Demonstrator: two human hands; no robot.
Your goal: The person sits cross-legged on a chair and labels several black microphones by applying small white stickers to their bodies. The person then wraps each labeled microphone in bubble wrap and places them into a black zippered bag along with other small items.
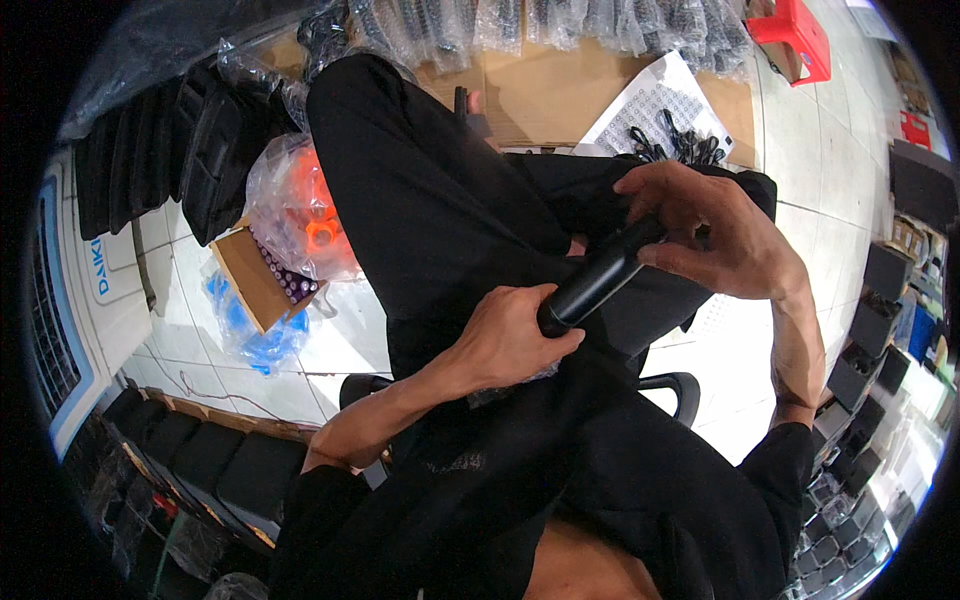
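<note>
I am observing both hands working on one item, a black, matte, cylindrical plastic handle (598, 275), which is lying across the lap of the seated person's black trousers (440, 220). The left hand (505, 340) is clenching around the lower end of the cylinder, thumb underneath. The right hand (710, 235) is gripping the upper end, fingers curling over it; I cannot tell what the fingertips are doing there, as the end is hidden.

I am judging the work on this piece to be under way, not finished: the handle is held in both hands and not set down anywhere.

Around the person I am noting a clear plastic bag of orange parts (300, 210), a small open cardboard box (262, 278), stacked black moulded cases (200, 150) and a white perforated sheet (655, 105) carrying small black parts.
</note>
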